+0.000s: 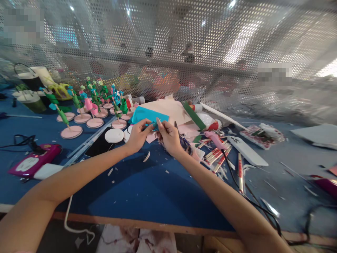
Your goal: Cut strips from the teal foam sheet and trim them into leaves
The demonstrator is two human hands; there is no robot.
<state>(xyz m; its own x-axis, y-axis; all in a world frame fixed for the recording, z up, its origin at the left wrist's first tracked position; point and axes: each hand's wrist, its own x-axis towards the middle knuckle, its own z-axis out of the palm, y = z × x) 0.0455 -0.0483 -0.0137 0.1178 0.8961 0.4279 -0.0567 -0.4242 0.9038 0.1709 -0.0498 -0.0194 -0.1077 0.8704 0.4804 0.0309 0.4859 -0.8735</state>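
A small blue piece [155, 123], pinched between the fingertips of left hand [139, 135] and right hand [169, 137] above the worktop [147, 191], near the blue sheet [149, 113], looks like paper: light, pliable, easily creased, best gripped by its edges.

Craft workshop, by its scrap-strewn blue worktable [147, 189], pink glue gun [214, 140], coloured paper [150, 114] and little paper-wrapped stems [62, 116]

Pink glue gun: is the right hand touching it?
Apart. The head view shows pink paper in the gap between the right hand and the pink glue gun.
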